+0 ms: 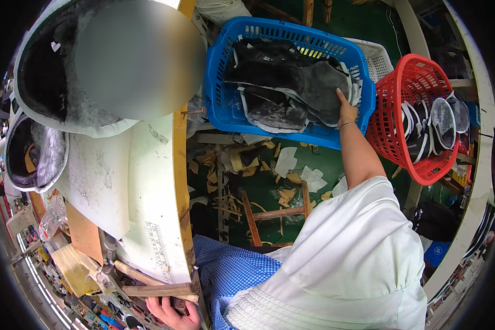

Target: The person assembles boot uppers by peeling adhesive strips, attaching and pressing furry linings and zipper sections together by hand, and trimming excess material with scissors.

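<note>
My right hand (348, 114) reaches into a blue basket (217, 82). Its thumb lies on top of a stack of dark grey, fuzzy cut pieces (319, 82) with pale edges, gripping their right end. The other fingers are mostly hidden. At the lower left, my left hand (173, 314) is curled at the bench corner, just below a wooden bar (159, 290). Something dark brown shows between its fingers, too hidden to name.
A white bench (154, 203) with a yellow edge runs along the left, bearing large dark-lined rounded pieces (44, 71). A red basket (388, 115) of flat pieces stands right. Scraps (286, 162) and a wooden frame (280, 213) lie below. A blurred patch covers the upper left.
</note>
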Demonstrator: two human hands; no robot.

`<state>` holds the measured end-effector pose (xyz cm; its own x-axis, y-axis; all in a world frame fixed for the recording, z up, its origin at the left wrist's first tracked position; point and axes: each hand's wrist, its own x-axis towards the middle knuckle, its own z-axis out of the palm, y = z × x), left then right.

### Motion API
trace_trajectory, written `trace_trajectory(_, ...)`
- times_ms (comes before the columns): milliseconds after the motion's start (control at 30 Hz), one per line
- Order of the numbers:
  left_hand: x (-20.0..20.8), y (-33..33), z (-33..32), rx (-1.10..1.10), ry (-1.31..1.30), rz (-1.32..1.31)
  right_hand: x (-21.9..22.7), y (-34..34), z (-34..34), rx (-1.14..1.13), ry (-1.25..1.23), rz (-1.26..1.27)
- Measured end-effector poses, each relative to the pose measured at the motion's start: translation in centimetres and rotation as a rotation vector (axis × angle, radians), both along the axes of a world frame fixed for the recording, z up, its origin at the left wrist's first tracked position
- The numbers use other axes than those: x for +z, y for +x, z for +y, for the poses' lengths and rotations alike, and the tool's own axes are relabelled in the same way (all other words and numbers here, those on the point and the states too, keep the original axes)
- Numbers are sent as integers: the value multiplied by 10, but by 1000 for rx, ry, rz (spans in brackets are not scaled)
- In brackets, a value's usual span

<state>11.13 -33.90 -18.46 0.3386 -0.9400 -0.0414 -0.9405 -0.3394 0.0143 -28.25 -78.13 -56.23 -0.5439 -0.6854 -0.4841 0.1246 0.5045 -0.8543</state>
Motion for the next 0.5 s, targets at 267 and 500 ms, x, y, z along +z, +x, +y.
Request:
trace_trajectory(267, 1, 1, 1, -1, 25, -15, -25, 2, -10, 717, 439, 824)
trace_trajectory(500, 0, 0, 1, 9, 30, -22, -65, -12, -2, 306, 207, -421)
